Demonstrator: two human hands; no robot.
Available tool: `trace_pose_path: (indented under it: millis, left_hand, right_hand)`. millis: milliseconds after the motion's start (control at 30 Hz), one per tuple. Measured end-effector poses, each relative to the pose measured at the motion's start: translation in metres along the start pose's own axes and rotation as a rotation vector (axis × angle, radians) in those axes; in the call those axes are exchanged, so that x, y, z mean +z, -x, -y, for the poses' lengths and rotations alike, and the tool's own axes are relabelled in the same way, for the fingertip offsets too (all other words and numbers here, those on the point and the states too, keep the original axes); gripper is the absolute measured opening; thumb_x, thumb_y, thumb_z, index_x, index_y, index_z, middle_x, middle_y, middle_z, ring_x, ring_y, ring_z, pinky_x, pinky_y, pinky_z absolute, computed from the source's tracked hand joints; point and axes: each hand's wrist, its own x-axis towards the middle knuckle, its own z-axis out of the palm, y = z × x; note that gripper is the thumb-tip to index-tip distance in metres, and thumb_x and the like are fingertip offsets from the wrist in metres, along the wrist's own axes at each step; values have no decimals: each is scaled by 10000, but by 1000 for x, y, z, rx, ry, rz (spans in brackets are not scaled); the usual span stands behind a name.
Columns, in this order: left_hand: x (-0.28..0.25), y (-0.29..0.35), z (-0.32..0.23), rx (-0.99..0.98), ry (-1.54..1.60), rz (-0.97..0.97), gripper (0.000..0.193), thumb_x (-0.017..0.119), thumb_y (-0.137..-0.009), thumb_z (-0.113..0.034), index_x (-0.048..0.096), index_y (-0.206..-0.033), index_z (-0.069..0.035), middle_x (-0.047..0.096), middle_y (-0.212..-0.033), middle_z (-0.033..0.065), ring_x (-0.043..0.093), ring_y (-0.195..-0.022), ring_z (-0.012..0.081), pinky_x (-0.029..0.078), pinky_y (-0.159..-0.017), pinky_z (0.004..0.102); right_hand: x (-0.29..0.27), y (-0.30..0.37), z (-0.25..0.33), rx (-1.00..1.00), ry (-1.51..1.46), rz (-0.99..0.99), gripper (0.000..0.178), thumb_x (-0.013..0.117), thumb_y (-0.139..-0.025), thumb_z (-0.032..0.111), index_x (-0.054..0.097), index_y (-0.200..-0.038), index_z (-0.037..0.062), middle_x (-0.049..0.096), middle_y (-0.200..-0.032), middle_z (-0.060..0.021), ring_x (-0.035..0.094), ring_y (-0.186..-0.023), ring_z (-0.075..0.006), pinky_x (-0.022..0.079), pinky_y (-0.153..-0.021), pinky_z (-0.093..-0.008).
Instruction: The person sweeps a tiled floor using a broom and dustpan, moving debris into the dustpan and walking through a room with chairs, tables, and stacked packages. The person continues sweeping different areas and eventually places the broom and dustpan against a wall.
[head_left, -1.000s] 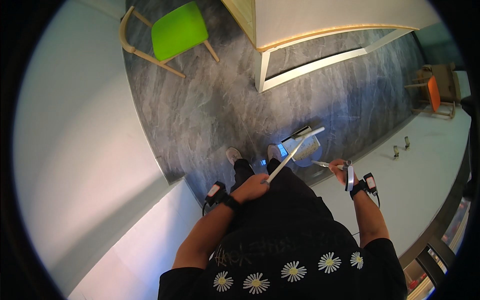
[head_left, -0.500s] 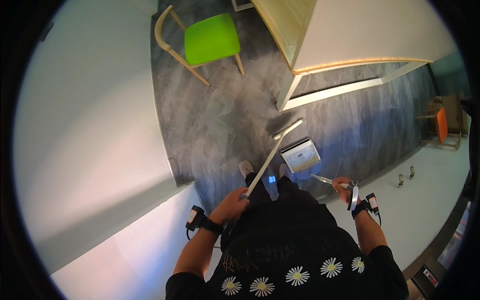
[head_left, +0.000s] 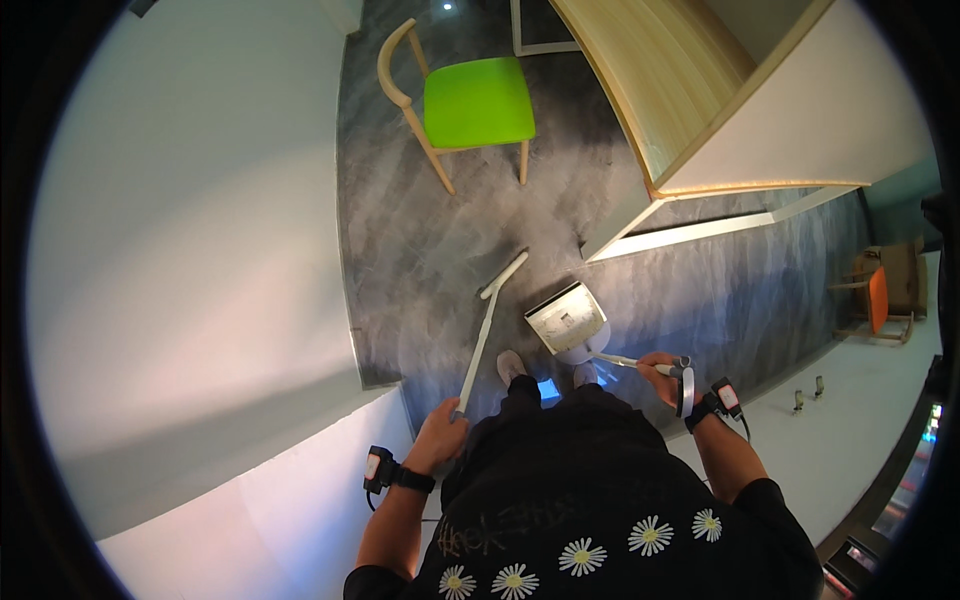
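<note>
My left hand (head_left: 441,436) is closed round the upper end of a white broom (head_left: 484,338), whose head rests on the grey floor ahead and to the left of my feet. In my right hand (head_left: 661,378) is the handle of a long-handled dustpan (head_left: 566,318). The pan is white with a dark front lip and lies on the floor just ahead of my shoes, to the right of the broom head. Its mouth faces up and left, toward the broom. The bristles hardly show from above.
A green-seated wooden chair (head_left: 478,103) stands ahead. Right of it is a wood-topped desk (head_left: 680,90) with a white panel and white frame legs. White walls (head_left: 200,250) bound the left side. An orange chair (head_left: 877,300) stands far right, near a low white ledge (head_left: 790,460).
The broom has swung left, its head now farther from the desk leg. The dustpan has shifted left and turned. The view has moved, so the chair and desk appear lower and farther right.
</note>
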Motion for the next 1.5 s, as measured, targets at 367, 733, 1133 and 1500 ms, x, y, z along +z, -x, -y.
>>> trace_pose_path:
  millis: [367, 733, 1133, 1500]
  left_hand:
    - [-83, -20, 1, 35, 14, -17, 557, 533, -853, -165, 459, -1380, 2, 594, -616, 112, 580, -469, 201, 467, -475, 348]
    - [-123, -109, -108, 114, -35, 42, 510, 531, -871, -157, 489, -1364, -34, 564, -604, 69, 540, -443, 163, 449, -444, 320]
    - [-139, -265, -267, 292, -318, 82, 519, 540, -857, -213, 506, -1343, -32, 660, -1028, 273, 660, -889, 407, 511, -819, 466]
    - [-140, -468, -439, 591, -578, 40, 417, 520, -836, -164, 565, -1239, -62, 660, -1035, 246, 628, -925, 427, 498, -813, 488]
  right_hand:
    - [64, -56, 82, -132, -18, -44, 84, 704, -836, 74, 686, -883, 8, 698, -871, -97, 663, -796, -176, 529, -727, -319]
    - [68, -171, 108, -137, -42, -14, 79, 680, -847, 86, 677, -870, 11, 703, -880, -111, 684, -819, -217, 541, -741, -330]
    - [35, -297, 143, -54, -104, -16, 101, 697, -844, 95, 674, -852, -3, 709, -879, -127, 690, -807, -238, 547, -740, -331]
    - [53, -371, 195, 116, -110, -167, 155, 648, -887, 134, 675, -869, -18, 700, -902, -136, 671, -850, -251, 528, -781, -365]
